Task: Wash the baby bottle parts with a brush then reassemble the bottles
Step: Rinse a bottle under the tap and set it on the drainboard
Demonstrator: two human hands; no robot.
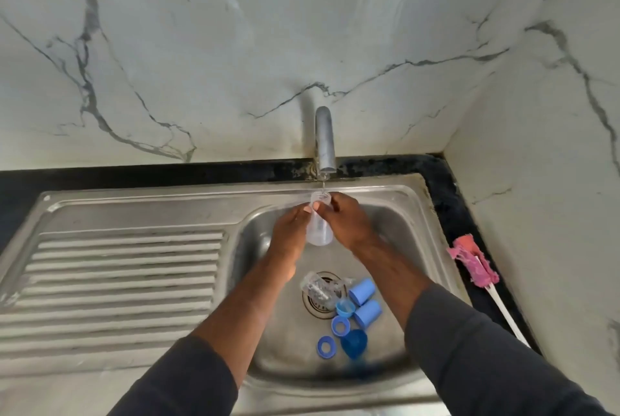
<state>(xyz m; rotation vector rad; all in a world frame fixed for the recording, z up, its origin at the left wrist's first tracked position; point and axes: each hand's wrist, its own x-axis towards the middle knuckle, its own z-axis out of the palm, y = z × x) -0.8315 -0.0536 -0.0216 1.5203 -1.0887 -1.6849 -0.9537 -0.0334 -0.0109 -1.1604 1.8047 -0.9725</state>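
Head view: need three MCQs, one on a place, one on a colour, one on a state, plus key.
1. The brush lies: A) in the sink; B) on the black counter right of the sink; C) on the draining board.
2. The loose caps and rings in the sink are: A) blue; B) red; C) green.
3. The left hand and right hand: A) hold the brush; B) hold a clear bottle under the tap; C) hang empty.
Key: 1 B, its pink head rests on the dark strip beside the rim; 2 A, every one shows blue; 3 B, both hands grip it below the spout.
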